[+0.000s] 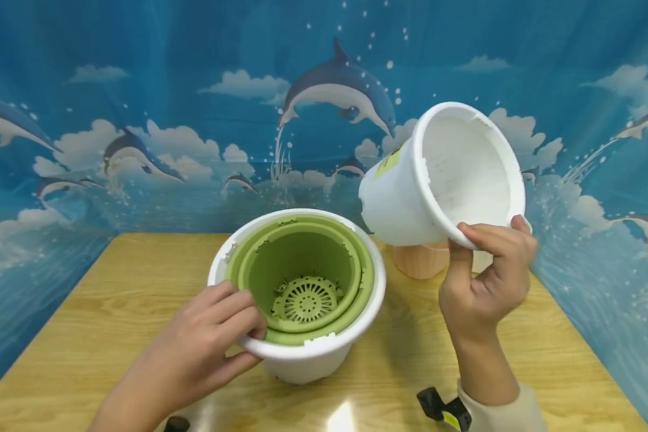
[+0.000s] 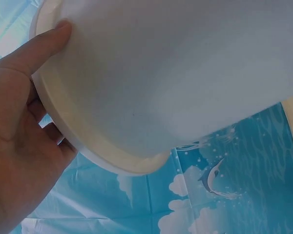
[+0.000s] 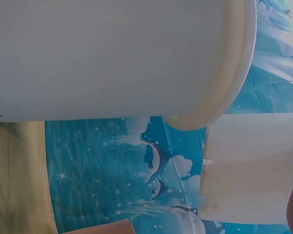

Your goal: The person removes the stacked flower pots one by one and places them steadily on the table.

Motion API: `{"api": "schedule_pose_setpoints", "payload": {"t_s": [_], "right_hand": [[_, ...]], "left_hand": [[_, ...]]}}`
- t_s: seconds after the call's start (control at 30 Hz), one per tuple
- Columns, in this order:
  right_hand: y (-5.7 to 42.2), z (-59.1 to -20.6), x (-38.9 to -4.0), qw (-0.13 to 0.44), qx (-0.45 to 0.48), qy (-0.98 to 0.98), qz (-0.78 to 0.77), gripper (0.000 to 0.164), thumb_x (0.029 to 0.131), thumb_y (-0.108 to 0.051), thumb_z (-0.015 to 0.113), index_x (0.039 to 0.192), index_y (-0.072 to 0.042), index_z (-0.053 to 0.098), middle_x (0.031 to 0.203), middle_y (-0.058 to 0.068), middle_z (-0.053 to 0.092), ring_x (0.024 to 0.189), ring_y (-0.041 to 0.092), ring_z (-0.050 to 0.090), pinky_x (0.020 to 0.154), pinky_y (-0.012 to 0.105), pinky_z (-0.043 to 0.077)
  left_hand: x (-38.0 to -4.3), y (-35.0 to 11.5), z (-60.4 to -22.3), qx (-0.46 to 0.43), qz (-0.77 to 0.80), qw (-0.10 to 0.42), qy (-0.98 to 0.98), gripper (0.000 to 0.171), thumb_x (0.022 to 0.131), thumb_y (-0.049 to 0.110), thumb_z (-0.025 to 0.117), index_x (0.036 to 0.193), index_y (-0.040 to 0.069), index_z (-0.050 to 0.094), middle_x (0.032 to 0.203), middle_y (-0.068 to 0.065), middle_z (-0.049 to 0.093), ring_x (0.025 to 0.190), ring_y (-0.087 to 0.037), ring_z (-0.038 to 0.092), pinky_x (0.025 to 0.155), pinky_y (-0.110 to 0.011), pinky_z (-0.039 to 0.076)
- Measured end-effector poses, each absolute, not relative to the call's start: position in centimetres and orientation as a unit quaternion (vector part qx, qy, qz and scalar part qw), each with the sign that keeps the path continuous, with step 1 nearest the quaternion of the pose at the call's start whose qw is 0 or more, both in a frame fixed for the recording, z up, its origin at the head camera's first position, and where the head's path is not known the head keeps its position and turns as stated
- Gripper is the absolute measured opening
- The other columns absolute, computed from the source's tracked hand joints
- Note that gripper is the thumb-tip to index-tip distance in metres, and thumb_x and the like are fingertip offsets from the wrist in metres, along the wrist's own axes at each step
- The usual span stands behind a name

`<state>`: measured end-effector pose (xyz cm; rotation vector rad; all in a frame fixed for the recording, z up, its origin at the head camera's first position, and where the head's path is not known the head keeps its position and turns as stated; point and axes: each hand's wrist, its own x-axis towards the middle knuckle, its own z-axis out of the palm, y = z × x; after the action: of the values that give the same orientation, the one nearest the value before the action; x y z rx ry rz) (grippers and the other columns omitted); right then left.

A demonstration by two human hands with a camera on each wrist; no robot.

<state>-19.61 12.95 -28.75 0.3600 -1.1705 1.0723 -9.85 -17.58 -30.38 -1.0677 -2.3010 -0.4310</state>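
Observation:
A white plastic pot (image 1: pixel 324 351) stands on the table with green pots (image 1: pixel 302 240) nested inside it; the inner one has a slotted base. My left hand (image 1: pixel 210 336) grips its near-left rim, fingers over the edge and thumb outside. The left wrist view shows the left hand (image 2: pixel 24 112) on the white rim. My right hand (image 1: pixel 488 270) pinches the lower rim of a second white pot (image 1: pixel 394 198), held up and tilted with its mouth toward me. A yellow-green label (image 1: pixel 390 162) is on its side. The right wrist view shows that raised pot (image 3: pixel 107 58) but few fingers.
Behind the raised pot, a light brown, wood-like container (image 1: pixel 421 261) stands on the wooden table (image 1: pixel 156 282). A cream object (image 1: pixel 482 262) is partly hidden by my right hand. A blue dolphin-print curtain (image 1: pixel 194 120) encloses the back and sides.

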Motion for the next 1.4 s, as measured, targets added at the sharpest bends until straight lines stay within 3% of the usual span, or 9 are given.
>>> {"api": "schedule_pose_setpoints", "payload": {"t_s": [0.23,0.5,0.77,1.13,1.4], "right_hand": [[13.1,-29.4,-19.9,0.667,0.165,-0.547,0.478,0.026,0.082,-0.015,0.078,0.074,0.005,0.065,0.073,0.016,0.065,0.081,0.023,0.056,0.106,0.053,0.036],[13.1,-30.0,-20.3,0.645,0.191,-0.573,0.468,0.025,0.083,-0.016,0.077,0.075,0.006,0.066,0.073,0.018,0.064,0.078,0.027,0.056,0.105,0.055,0.036],[13.0,-30.6,-20.2,0.602,0.214,-0.613,0.465,0.023,0.085,-0.012,0.075,0.077,0.007,0.066,0.074,0.021,0.063,0.081,0.018,0.058,0.106,0.057,0.035],[13.7,-32.1,-21.4,0.551,0.236,-0.653,0.462,0.006,0.079,0.000,0.074,0.081,0.004,0.070,0.077,0.019,0.066,0.087,0.024,0.058,0.111,0.059,0.031],[13.7,-33.1,-22.0,0.525,0.266,-0.664,0.462,0.016,0.085,-0.012,0.073,0.083,0.003,0.071,0.078,0.017,0.068,0.085,0.021,0.059,0.110,0.062,0.030]], "left_hand": [[-9.3,-17.4,-30.1,-0.387,-0.149,0.241,-0.877,0.025,0.078,0.026,0.078,0.087,0.023,0.055,0.092,0.012,0.048,0.086,-0.008,0.044,0.076,-0.025,0.042],[-9.0,-17.4,-29.9,-0.383,-0.145,0.237,-0.881,0.024,0.078,0.023,0.076,0.086,0.023,0.053,0.090,0.011,0.045,0.082,-0.008,0.040,0.075,-0.027,0.039],[-8.9,-17.4,-29.9,-0.385,-0.140,0.245,-0.879,0.023,0.079,0.022,0.075,0.085,0.023,0.053,0.088,0.012,0.044,0.080,-0.008,0.039,0.074,-0.027,0.039],[-8.3,-17.4,-29.4,-0.381,-0.133,0.235,-0.884,0.024,0.078,0.023,0.076,0.085,0.023,0.053,0.087,0.013,0.045,0.079,-0.006,0.039,0.071,-0.027,0.043],[-8.2,-17.3,-29.3,-0.384,-0.128,0.242,-0.882,0.024,0.076,0.021,0.076,0.084,0.021,0.053,0.085,0.012,0.046,0.077,-0.007,0.040,0.068,-0.025,0.043]]}}
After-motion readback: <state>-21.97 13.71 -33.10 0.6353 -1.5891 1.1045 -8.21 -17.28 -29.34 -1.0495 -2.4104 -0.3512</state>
